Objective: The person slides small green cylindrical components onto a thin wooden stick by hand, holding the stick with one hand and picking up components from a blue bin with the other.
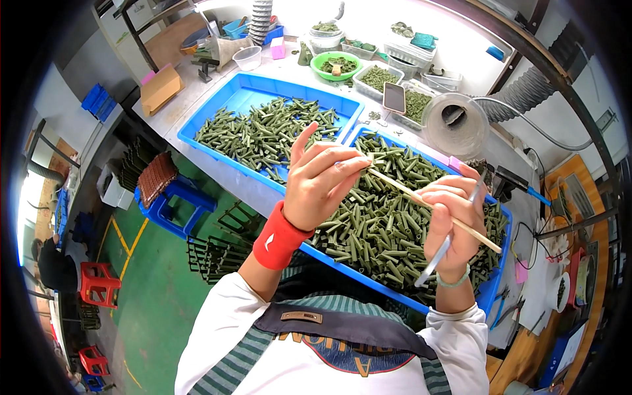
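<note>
My right hand (454, 224) is closed around a thin pale wooden stick (398, 185) and also holds a slim metal tool (431, 266) with a flat end, which slants down across the palm. The fingertips of my left hand (322, 178) are pinched together at the stick's far-left tip; whatever they hold there is too small or hidden to make out. Its little finger sticks up. Below both hands lies a blue tray (355, 271) heaped with short dark-green tube-like pieces (368, 230). My left wrist wears a red sweatband (282, 237).
Beyond, to the left, a second blue tray (250, 99) holds more green pieces. Along the back stand a bright green bowl (336, 78), tubs of green bits, a phone (394, 97) and a clear round duct hood (454, 125). A blue stool (174, 204) stands left on the green floor.
</note>
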Motion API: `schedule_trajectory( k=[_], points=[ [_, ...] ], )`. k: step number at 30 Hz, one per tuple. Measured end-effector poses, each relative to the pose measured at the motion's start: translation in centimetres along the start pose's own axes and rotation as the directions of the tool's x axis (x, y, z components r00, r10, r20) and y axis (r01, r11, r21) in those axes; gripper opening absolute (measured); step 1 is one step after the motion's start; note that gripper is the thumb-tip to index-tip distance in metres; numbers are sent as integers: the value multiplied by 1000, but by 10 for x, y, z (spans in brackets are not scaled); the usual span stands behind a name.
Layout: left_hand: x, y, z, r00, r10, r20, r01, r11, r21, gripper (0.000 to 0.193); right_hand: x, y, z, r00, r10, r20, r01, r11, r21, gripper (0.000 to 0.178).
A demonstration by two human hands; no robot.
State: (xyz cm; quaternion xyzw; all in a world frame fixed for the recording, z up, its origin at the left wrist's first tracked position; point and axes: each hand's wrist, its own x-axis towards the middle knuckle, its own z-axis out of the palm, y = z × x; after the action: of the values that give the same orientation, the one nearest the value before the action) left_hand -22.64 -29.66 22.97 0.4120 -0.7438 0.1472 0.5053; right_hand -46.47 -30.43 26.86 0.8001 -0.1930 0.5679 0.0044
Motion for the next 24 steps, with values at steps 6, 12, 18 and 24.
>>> schedule_trajectory(
  k=[6,12,18,24],
  points=[
    [2,5,-3,1000,9,7,-9,1000,3,23,2,1,-4,999,42,15,-44,988,146,15],
    [-1,0,-10,994,-112,-5,110,979,-172,28,2,5,-14,964,89,-251,-51,987,152,36],
    [29,46,-54,999,33,10,-29,966,-256,22,0,9,-32,912,81,-403,-69,997,44,39],
    [25,98,-65,883,274,-382,-421,821,-386,16,-2,9,-26,937,72,-341,-74,997,8,38]
  ],
)
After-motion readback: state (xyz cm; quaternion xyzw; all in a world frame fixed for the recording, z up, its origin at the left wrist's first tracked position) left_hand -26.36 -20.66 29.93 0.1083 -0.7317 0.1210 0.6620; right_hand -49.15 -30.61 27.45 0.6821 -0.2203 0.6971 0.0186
